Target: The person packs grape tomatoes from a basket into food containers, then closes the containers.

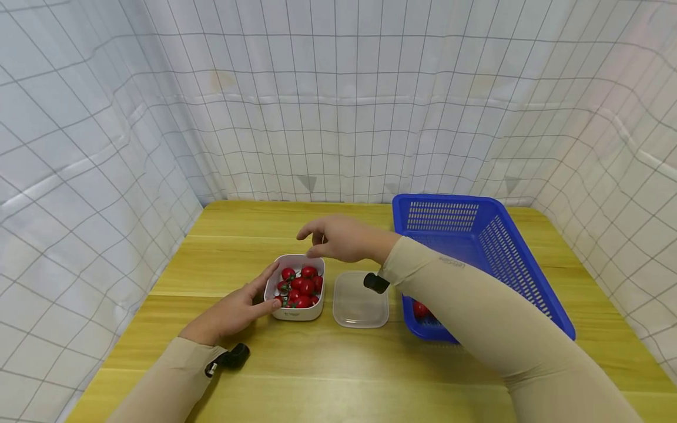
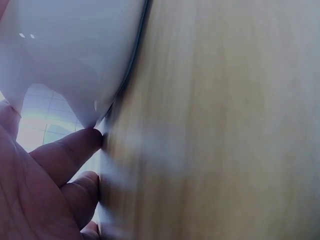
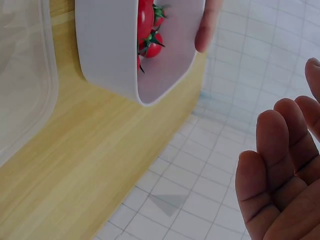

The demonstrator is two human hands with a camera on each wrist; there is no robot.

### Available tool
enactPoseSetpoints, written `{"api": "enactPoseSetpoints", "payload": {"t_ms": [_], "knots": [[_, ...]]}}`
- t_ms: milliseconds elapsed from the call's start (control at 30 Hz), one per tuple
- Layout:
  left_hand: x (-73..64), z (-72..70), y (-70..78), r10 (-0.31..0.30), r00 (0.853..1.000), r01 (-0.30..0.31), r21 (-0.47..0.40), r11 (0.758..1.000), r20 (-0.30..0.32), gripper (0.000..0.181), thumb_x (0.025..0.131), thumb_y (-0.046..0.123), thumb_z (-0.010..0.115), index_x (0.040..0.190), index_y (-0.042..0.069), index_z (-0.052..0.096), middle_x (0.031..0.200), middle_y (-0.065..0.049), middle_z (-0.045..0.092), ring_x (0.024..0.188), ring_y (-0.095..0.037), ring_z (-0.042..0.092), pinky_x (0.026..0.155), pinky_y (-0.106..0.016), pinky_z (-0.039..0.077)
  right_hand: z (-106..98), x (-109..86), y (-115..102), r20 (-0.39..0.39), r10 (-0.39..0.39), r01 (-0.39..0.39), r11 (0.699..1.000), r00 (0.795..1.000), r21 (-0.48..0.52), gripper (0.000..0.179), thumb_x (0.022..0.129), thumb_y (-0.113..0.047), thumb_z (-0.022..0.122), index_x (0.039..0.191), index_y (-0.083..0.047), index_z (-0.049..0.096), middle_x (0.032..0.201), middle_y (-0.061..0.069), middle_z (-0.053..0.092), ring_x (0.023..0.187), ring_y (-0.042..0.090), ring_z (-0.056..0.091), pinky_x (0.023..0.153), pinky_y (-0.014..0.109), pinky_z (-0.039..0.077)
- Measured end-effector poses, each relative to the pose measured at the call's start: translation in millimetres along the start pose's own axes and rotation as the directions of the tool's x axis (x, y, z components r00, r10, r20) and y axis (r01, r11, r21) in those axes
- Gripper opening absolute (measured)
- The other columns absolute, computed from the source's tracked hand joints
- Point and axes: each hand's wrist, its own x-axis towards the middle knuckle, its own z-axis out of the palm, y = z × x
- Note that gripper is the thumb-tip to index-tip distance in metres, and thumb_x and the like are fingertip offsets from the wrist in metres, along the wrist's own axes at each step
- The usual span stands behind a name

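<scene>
A white square container (image 1: pixel 298 314) on the wooden table holds several small red cherry tomatoes (image 1: pixel 307 286) with green stems. My left hand (image 1: pixel 238 308) holds its left side, thumb at the near left corner and index finger along the rim farther back. In the left wrist view, fingertips (image 2: pixel 90 137) touch the container's lower wall (image 2: pixel 75 45). Above and just behind the container's right back corner is my right hand (image 1: pixel 341 238), fingers loosely bent. The right wrist view shows nothing in its fingers (image 3: pixel 272 135). A translucent square lid (image 1: pixel 361 299) lies flat right of the container.
At the right stands a blue plastic basket (image 1: pixel 529 267) with slotted walls. Some red tomatoes (image 1: pixel 420 309) show in its near left corner; my right forearm crosses over it and hides part. White gridded curtains (image 1: pixel 338 117) surround the table's back and sides.
</scene>
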Motion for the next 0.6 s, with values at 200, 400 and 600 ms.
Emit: {"api": "enactPoseSetpoints", "payload": {"t_ms": [200,400,600], "knots": [[0.0,0.6,0.7,-0.009,1.000,0.009,-0.015,1.000,0.001,0.085,0.104,0.049,0.063,0.168,0.046,0.008,0.176,-0.016,0.018,0.158,-0.050,0.024,0.121,-0.073,0.027,-15,-20.9,13,-0.083,0.063,-0.056,0.995,0.995,0.081,0.043,0.105,-0.026,0.068,0.146,-0.015,0.062,0.105,0.002,0.071,0.090,0.016,0.065,0.080,0.029,0.055],[-0.3,2.2,-0.3,-0.010,1.000,0.010,-0.013,1.000,-0.003,0.085,0.104,0.050,0.062,0.169,0.045,0.007,0.176,-0.017,0.017,0.158,-0.050,0.023,0.123,-0.072,0.026,-31,-52.6,41,-0.242,0.139,-0.121,0.989,0.960,0.089,0.038,0.104,-0.028,0.070,0.141,-0.020,0.067,0.102,-0.001,0.072,0.081,0.016,0.062,0.070,0.032,0.053],[-0.4,3.2,-1.8,-0.025,1.000,0.025,-0.005,1.000,-0.006,0.084,0.104,0.053,0.061,0.167,0.050,0.005,0.177,-0.015,0.016,0.159,-0.049,0.022,0.123,-0.072,0.025,-39,-85.9,81,-0.347,0.198,-0.178,0.980,0.917,0.087,0.032,0.102,-0.022,0.071,0.134,-0.015,0.071,0.097,0.002,0.071,0.078,0.017,0.059,0.069,0.033,0.050]]}}
